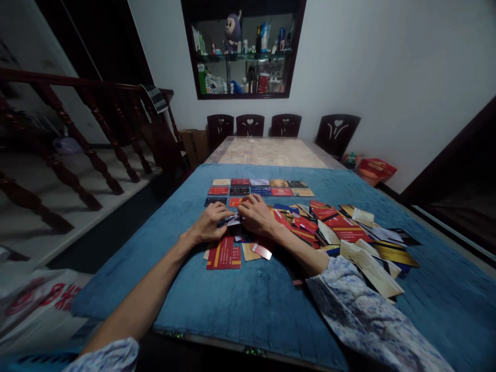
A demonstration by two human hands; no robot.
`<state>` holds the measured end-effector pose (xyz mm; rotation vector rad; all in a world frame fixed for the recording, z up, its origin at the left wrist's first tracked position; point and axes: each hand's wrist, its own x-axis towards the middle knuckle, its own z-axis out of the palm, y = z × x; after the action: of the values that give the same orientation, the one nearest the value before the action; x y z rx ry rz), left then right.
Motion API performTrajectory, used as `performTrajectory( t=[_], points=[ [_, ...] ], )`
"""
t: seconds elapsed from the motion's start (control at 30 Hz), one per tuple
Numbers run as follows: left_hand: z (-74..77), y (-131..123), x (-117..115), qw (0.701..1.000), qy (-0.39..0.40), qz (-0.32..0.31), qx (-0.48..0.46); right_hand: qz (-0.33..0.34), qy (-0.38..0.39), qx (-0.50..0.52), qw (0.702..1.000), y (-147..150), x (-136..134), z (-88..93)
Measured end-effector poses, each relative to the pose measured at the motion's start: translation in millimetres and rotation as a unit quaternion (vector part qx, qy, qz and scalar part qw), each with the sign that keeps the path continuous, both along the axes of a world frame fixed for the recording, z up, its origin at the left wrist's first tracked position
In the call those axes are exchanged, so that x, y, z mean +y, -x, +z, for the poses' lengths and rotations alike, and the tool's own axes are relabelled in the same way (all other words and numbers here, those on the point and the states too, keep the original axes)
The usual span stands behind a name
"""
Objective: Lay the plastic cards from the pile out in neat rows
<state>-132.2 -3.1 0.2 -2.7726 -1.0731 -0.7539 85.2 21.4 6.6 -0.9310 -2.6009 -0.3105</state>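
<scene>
My left hand (210, 222) and my right hand (256, 213) meet over the blue cloth (240, 305), fingers curled together on a small card (233, 221) between them. Under and beside the hands lie loose cards, among them a red card with yellow stripes (224, 254) and a pinkish one (262, 251). A big heap of mixed cards (349, 232) spreads to the right of my right forearm. Beyond the hands, cards lie in neat rows (259, 187), two full rows and a short third one at the left.
The cloth covers the near part of a long marble-topped table (267, 151). Dark chairs (250, 125) stand along its far end. A wooden stair railing (77, 119) runs on the left. A wall cabinet (242, 49) holds bottles and a plush toy.
</scene>
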Motion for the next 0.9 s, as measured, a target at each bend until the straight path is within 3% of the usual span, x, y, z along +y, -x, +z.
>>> performTrajectory(
  t=[0.47,0.9],
  points=[
    [-1.1,1.2,0.5,0.998,-0.006,0.004,-0.062,0.021,-0.013,0.019,1.000,1.7,-1.2,-1.9],
    [-4.8,11.7,8.3,0.995,-0.052,-0.001,-0.084,-0.008,0.033,0.037,0.999,-7.5,0.8,2.8]
  ],
)
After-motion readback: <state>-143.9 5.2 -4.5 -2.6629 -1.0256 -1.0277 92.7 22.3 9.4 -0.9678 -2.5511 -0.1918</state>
